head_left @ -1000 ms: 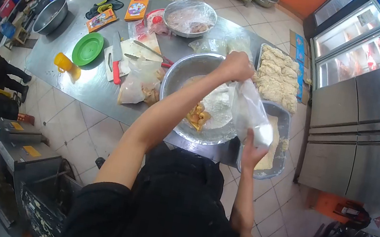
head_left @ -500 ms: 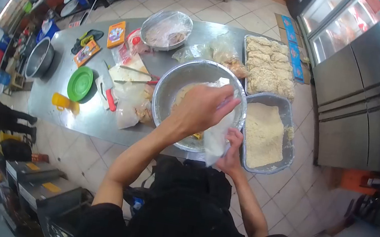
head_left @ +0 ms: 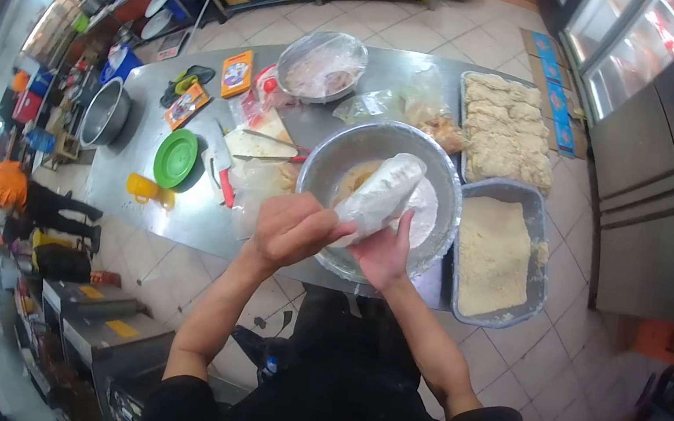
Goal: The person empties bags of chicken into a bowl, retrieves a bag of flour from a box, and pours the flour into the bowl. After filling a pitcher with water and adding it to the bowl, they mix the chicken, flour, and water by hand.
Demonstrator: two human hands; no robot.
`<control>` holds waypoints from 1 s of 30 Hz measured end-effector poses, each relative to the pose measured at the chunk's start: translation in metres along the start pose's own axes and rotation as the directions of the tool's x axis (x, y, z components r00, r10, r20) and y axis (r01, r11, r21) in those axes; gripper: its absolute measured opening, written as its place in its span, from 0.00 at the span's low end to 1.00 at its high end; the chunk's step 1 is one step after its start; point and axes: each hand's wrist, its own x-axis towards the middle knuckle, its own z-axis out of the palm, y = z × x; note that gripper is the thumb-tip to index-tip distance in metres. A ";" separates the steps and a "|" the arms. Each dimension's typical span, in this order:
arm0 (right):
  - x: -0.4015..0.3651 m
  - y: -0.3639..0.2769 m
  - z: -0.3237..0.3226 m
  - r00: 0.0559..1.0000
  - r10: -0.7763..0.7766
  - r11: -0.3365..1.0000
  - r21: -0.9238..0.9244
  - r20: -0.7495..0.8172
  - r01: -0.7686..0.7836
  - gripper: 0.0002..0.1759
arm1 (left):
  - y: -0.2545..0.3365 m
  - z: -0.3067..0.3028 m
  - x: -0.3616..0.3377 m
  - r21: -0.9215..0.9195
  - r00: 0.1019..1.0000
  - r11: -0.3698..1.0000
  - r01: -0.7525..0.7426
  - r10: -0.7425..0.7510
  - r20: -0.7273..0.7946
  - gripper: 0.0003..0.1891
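A white, clear-walled plastic bag (head_left: pixel 385 190) lies tilted over the large metal bowl (head_left: pixel 326 139), its upper end pointing away from me. My left hand (head_left: pixel 294 228) is closed on the near end of the bag. My right hand (head_left: pixel 385 252) is wrapped under its lower side, above the bowl's near rim. White powder (head_left: pixel 422 216) shows in the right part of the bowl. Something yellowish (head_left: pixel 356 176) lies to the left, partly hidden by the bag.
Right of the bowl stand a grey tub of pale crumbs (head_left: pixel 494 259) and a tray of coated pieces (head_left: pixel 506 132). A film-covered bowl (head_left: pixel 322 67), a green plate (head_left: pixel 176 159), a red-handled knife (head_left: pixel 221 173) and a yellow cup (head_left: pixel 146 189) share the table. A person (head_left: pixel 11 187) stands far left.
My left hand has come down from the bag's upper end to its near end. The bag has swung from hanging upright to tilted away over the bowl. White powder in the bowl is now visible.
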 end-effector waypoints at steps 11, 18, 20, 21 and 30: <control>0.000 -0.009 0.023 0.966 -0.234 0.895 -0.413 -0.110 0.170 0.39 | 0.025 -0.006 -0.061 0.000 0.747 0.870 0.492 -0.423 -0.513 0.12; -0.009 0.038 0.022 0.987 0.022 0.924 -0.373 -0.161 -0.081 0.39 | 0.095 -0.036 -0.085 -0.080 0.568 0.720 0.689 -0.606 -0.557 0.12; -0.019 0.070 0.041 0.934 0.151 0.904 -0.338 -0.323 -0.263 0.36 | 0.130 -0.053 -0.096 -0.071 0.513 0.675 0.735 -0.621 -0.592 0.11; -0.026 0.087 0.037 0.923 0.272 0.839 -0.403 -0.271 -0.365 0.35 | 0.150 -0.061 -0.107 -0.035 0.459 0.623 0.782 -0.613 -0.643 0.11; -0.102 0.207 -0.038 0.337 0.872 0.108 -0.531 -0.355 -0.840 0.36 | 0.296 -0.046 -0.234 -0.034 0.099 0.215 0.976 -0.577 -0.811 0.08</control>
